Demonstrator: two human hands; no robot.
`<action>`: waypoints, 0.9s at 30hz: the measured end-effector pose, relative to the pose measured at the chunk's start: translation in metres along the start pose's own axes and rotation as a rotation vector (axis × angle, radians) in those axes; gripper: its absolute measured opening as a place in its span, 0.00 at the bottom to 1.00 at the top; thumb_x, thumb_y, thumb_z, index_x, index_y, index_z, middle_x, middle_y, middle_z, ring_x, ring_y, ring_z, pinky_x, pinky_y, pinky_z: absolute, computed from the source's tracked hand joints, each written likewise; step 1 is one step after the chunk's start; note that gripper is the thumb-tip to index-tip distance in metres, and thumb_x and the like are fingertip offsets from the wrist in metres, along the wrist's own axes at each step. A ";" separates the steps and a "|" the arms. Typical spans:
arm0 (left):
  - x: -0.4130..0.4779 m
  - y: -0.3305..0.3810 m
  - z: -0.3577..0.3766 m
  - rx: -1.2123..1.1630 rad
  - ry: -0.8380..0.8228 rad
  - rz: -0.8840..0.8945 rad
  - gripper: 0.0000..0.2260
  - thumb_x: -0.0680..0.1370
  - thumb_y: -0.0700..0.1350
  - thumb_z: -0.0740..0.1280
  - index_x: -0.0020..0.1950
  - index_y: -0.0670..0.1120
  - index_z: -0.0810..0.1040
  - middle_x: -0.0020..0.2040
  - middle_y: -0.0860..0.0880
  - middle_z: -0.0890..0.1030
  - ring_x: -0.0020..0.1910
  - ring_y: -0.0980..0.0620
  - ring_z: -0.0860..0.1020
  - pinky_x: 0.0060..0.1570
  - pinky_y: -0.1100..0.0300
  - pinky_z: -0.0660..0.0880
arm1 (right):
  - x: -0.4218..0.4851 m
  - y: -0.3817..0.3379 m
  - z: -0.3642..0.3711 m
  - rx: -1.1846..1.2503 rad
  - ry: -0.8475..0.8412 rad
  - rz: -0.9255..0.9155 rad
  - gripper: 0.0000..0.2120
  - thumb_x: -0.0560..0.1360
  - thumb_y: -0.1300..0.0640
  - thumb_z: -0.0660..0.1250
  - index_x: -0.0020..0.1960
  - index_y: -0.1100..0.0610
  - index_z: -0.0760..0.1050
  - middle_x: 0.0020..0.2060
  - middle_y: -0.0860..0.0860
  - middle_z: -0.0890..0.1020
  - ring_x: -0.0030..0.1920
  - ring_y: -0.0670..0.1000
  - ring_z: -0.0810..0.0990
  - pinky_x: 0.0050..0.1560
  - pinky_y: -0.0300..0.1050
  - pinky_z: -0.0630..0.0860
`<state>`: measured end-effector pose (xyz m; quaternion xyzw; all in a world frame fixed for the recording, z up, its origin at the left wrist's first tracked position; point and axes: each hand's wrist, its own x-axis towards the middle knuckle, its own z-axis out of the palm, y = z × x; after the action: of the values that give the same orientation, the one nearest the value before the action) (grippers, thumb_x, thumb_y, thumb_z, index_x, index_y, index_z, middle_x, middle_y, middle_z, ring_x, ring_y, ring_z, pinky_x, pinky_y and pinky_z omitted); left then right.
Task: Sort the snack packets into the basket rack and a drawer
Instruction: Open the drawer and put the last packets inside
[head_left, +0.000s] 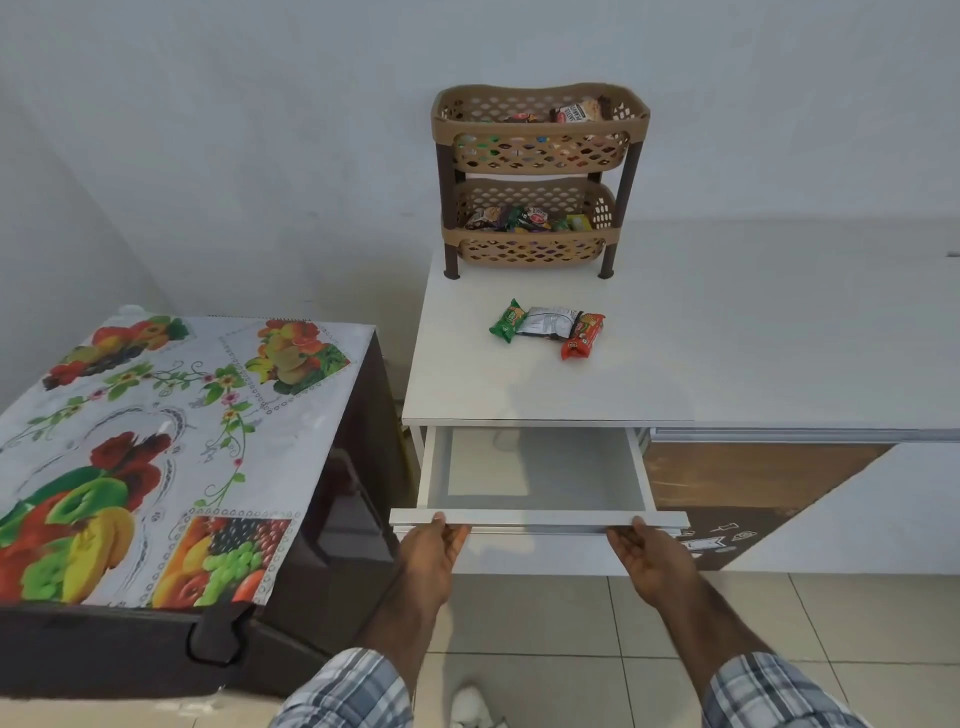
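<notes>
A white drawer (537, 518) stands pulled out under the white counter (467, 384), and its inside is bare. My left hand (434, 553) grips the left end of the drawer's front rail; my right hand (652, 558) grips the right end. On the counter lie three snack packets side by side: a green one (508, 321), a silver one (549, 322) and a red one (583, 336). Behind them stands a two-tier tan basket rack (537, 176) with several packets in both baskets.
To the left stands a dark cabinet (332, 519) covered with a fruit-print cloth (156, 441), close beside the drawer. The counter runs on to the right along the wall. Pale floor tiles (571, 623) lie below the drawer.
</notes>
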<state>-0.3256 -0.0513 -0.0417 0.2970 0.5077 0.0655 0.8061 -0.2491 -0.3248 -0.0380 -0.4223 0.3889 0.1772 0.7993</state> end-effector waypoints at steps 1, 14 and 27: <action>-0.005 -0.008 0.000 -0.003 -0.010 -0.007 0.05 0.83 0.35 0.64 0.54 0.32 0.75 0.54 0.34 0.79 0.56 0.36 0.80 0.60 0.48 0.77 | -0.004 0.001 -0.004 -0.002 -0.001 0.005 0.06 0.82 0.67 0.61 0.48 0.68 0.73 0.43 0.63 0.80 0.44 0.60 0.80 0.62 0.57 0.76; -0.042 -0.041 -0.047 0.073 -0.019 -0.027 0.08 0.83 0.37 0.65 0.50 0.32 0.76 0.48 0.35 0.84 0.54 0.36 0.83 0.60 0.48 0.79 | -0.047 0.020 -0.051 -0.031 -0.006 0.053 0.04 0.82 0.68 0.61 0.52 0.68 0.74 0.44 0.63 0.80 0.42 0.59 0.80 0.48 0.54 0.84; -0.068 -0.053 -0.062 0.095 -0.011 0.014 0.09 0.84 0.36 0.62 0.51 0.29 0.75 0.48 0.33 0.81 0.50 0.33 0.81 0.61 0.46 0.78 | -0.064 0.022 -0.070 -0.032 -0.015 0.112 0.05 0.82 0.71 0.60 0.54 0.70 0.73 0.43 0.66 0.78 0.49 0.65 0.79 0.50 0.56 0.83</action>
<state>-0.4215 -0.0962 -0.0369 0.3389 0.5036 0.0452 0.7934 -0.3364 -0.3656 -0.0246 -0.4112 0.4032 0.2311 0.7842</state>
